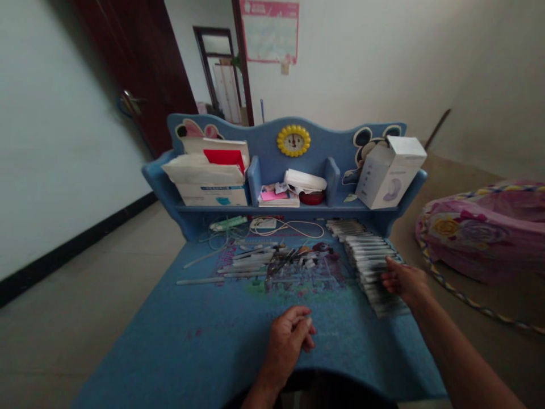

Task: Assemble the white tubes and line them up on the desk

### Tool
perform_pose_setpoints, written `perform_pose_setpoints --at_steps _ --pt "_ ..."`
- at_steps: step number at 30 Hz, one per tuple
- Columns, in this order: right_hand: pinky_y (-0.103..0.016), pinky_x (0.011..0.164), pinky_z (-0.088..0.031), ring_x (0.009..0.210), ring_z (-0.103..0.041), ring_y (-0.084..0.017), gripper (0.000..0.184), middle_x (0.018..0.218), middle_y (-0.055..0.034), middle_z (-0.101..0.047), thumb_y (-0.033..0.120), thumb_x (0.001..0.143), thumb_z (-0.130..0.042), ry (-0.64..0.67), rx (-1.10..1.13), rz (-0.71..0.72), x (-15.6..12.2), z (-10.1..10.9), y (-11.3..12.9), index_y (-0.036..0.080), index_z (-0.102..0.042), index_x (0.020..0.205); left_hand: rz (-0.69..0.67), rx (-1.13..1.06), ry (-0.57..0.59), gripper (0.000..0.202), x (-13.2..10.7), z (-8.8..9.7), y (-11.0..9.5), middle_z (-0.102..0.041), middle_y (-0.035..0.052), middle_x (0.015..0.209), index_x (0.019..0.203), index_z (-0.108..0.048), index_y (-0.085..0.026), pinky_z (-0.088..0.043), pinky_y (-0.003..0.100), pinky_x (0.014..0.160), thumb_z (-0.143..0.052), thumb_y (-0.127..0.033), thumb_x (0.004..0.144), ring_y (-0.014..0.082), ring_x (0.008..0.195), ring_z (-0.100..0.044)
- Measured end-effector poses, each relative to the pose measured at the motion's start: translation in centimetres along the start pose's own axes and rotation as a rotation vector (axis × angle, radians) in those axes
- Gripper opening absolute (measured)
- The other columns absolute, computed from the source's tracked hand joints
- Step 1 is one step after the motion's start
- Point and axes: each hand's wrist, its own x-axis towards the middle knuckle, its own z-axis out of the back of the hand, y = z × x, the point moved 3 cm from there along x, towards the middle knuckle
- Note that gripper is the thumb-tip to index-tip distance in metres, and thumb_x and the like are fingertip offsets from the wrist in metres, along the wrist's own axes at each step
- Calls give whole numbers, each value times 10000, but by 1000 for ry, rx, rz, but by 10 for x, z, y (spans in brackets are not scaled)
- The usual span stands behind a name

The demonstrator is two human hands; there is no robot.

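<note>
I look down at a small blue desk (pixel 204 341). My left hand (pixel 289 338) rests near its front edge, fingers curled loosely together, and I cannot make out anything in them. My right hand (pixel 402 281) lies on the near end of a long row of white-and-grey pen-like sticks (pixel 364 253) along the desk's right side, fingers bent over them. A loose pile of thin white tubes and small dark parts (pixel 272 261) sits in the middle of the desk.
The desk's back shelf holds papers and a red folder (pixel 210 170), a yellow flower clock (pixel 293 140), a white box (pixel 389 170) and small items. A white cable (pixel 285 227) lies below. A pink patterned bag (pixel 485 227) sits on the floor at right. A dark door (pixel 140 74) stands at left.
</note>
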Motion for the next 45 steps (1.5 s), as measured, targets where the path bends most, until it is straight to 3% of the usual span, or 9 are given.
perform_pose_setpoints --at_steps 11,17,22,26,29,32,37,41,45 --pt "-207 274 -394 294 -511 -131 286 428 -5 -591 316 626 -728 -2 0 59 -18 1 8 151 -516 723 -25 -27 2 236 -2 2 1 -599 -2 605 877 -570 -123 -413 206 454 -545 -307 731 92 445 -521" --pt "-206 320 -391 345 -514 -114 375 504 -6 -612 449 587 -734 214 -19 177 -65 -19 -11 147 -549 709 -30 6 -42 215 1 6 -6 -590 -4 578 848 -569 -128 -398 202 419 -514 -309 746 96 416 -517" --pt "-195 359 -384 357 -502 -99 389 489 13 -577 541 701 -609 469 -195 181 -117 -49 -56 162 -537 652 -117 254 -113 190 28 26 -26 -591 -7 599 826 -589 -138 -403 205 446 -484 -281 758 102 444 -528" --pt "-181 354 -347 341 -467 -84 418 457 36 -536 580 712 -556 501 -270 215 -139 -61 -85 177 -528 605 -206 647 -212 194 56 41 -45 -625 10 654 832 -623 -150 -424 215 533 -454 -225 774 123 545 -573" --pt "-186 363 -342 353 -464 -89 413 458 42 -521 588 717 -535 513 -297 258 -143 -64 -93 190 -528 608 -250 851 -215 182 74 43 -55 -645 19 691 813 -642 -163 -423 220 594 -468 -203 777 141 644 -596" --pt "-201 370 -353 359 -473 -101 420 481 35 -533 609 730 -496 492 -351 307 -143 -66 -95 202 -538 636 -261 940 -167 145 86 34 -60 -648 18 691 776 -658 -176 -419 230 632 -515 -181 749 157 694 -601" --pt "-206 397 -370 396 -485 -116 442 477 30 -520 631 738 -458 478 -432 388 -142 -68 -97 210 -554 644 -296 1107 -85 124 99 3 -62 -662 55 820 782 -670 -184 -425 253 721 -558 -183 730 183 795 -607" --pt "-204 405 -366 401 -470 -112 406 484 32 -505 586 757 -472 484 -413 400 -140 -67 -100 201 -560 662 -298 1200 -92 185 111 -14 -64 -653 91 896 871 -659 -173 -430 267 761 -506 -157 768 201 867 -606" --pt "-201 407 -354 389 -458 -107 386 455 42 -473 553 778 -466 513 -404 413 -137 -66 -102 198 -555 658 -276 1264 -119 236 119 -18 -66 -653 92 900 962 -642 -184 -436 277 764 -466 -159 806 203 862 -615"
